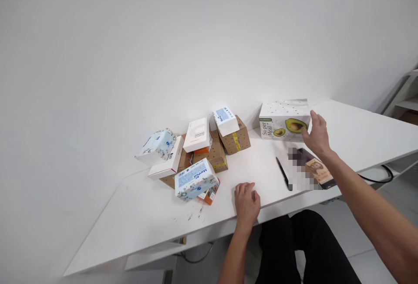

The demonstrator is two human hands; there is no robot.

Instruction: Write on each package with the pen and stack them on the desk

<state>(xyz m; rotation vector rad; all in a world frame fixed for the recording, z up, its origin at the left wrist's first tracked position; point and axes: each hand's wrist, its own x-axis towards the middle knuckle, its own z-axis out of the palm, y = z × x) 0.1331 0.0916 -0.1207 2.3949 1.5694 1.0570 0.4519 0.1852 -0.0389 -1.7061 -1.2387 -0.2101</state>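
On the right, a white avocado-print box (pixel 284 120) marked "Su-per Meal" stands against the wall. My right hand (pixel 317 135) is at its right end, thumb over the front corner and fingers apart along the side; no firm grip shows. My left hand (pixel 247 205) rests near the table's front edge, fingers loosely bent, thumb apart, holding nothing. Left of it, a blue-and-white "Manhua" tissue pack (pixel 196 179) leans on an orange-and-white box (pixel 210 192). Below my right hand lies a phone-like dark object (pixel 321 173), partly pixelated, with a black pen (pixel 283 173) beside it.
A pile by the wall holds brown cardboard boxes (pixel 240 140), a white power bank box (pixel 197 133), a flat white box (pixel 168 162) and more tissue packs (pixel 225 120) (pixel 158 144). The white table (pixel 137 223) has dark scuffs. A black cable (pixel 380 179) hangs at right.
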